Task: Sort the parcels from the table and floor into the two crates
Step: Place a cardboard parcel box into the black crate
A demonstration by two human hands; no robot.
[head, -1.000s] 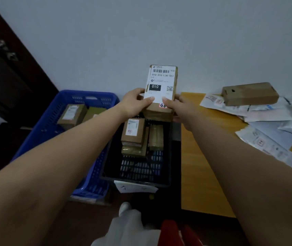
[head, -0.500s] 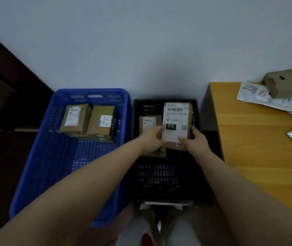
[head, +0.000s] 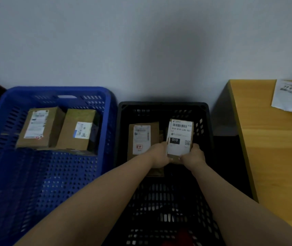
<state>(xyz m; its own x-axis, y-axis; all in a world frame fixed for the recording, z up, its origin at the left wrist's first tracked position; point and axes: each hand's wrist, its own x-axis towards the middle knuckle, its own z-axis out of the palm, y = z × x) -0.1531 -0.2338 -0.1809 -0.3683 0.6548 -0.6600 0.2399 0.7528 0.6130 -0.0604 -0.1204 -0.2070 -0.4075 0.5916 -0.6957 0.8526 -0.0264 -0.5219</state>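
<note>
Much of the black crate (head: 164, 107) is hard to read: its floor is dim, both forearms cross over its near half, and its near rim runs out of the bottom edge. A red shape low in the crate, close to that edge, is too blurred to name. Under the left wrist a brown piece of card sticks out, and what it belongs to cannot be told. At the right border, to the right of the black crate, a wooden table (head: 269, 148) is cut off, and the grey mailer bag (head: 290, 96) on it shows only its left part, its print illegible.

Inside the black crate, toward its far right corner, both hands hold the labelled parcel (head: 179, 137), a small brown box whose white label faces up with a barcode, "010" in a black block and a QR code. The left hand (head: 159, 155) grips its near left edge with curled fingers; the right hand (head: 193, 156) clasps the near right corner, its fingertips hidden against the box. Whether the box already rests on the crate floor cannot be told.

Just left of it in the same crate lies a second parcel (head: 142, 137), label up, its near end covered by the left hand. Left of the black crate, touching it, stands the blue crate (head: 60, 91), with two brown boxes (head: 58, 129) side by side at its far end.
</note>
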